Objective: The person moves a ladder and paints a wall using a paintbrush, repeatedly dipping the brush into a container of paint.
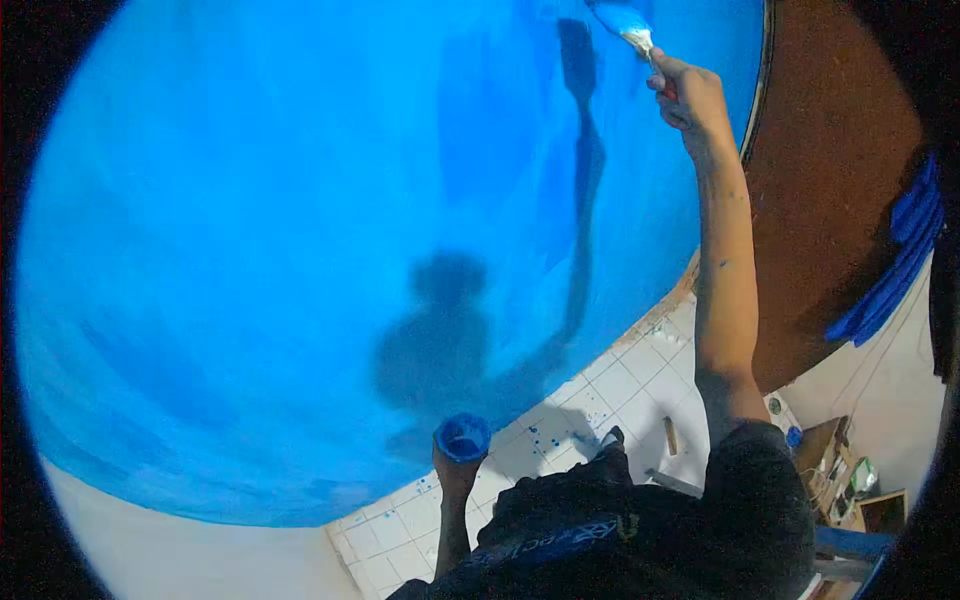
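Home room under renovation: blue-painted wall (300, 250), paint-spattered tiled floor (610, 390).

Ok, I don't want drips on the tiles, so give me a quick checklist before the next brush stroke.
1. Right hand grips the paintbrush: ok.
2. Bristles against the blue wall: ok.
3. Paint load on the bristles: cannot tell.
4. Left hand holds the blue paint cup upright: ok.
5. Paint level in the cup: cannot tell.
6. White floor tiles free of splashes: not ok, blue specks show.
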Action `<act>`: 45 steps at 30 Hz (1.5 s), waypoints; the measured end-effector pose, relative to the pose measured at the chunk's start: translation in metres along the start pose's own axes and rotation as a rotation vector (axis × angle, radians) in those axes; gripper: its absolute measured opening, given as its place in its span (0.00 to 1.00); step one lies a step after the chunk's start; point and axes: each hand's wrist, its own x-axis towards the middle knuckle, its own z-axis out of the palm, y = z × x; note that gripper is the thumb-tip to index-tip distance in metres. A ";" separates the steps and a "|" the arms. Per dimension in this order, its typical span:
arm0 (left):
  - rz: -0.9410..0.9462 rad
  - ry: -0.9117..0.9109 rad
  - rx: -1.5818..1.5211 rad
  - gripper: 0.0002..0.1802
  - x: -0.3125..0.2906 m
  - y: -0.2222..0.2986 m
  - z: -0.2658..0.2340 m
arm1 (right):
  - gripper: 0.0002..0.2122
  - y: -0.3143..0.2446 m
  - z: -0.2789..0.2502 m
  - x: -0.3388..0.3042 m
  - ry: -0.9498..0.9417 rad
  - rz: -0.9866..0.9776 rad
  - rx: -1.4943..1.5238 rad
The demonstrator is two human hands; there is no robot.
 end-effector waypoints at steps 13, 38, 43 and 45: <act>0.061 -0.001 0.122 0.36 -0.006 -0.004 -0.011 | 0.13 0.269 0.014 -0.158 -0.595 0.475 -0.627; -0.106 0.053 0.256 0.35 -0.028 0.010 -0.018 | 0.10 0.073 0.042 -0.102 -0.166 0.076 -0.110; -0.154 0.013 0.165 0.37 -0.049 0.022 -0.017 | 0.07 0.232 0.044 -0.212 -0.325 0.391 -0.437; -0.059 -0.077 0.227 0.36 -0.035 0.040 0.007 | 0.08 0.331 0.002 -0.274 -0.428 0.117 -0.472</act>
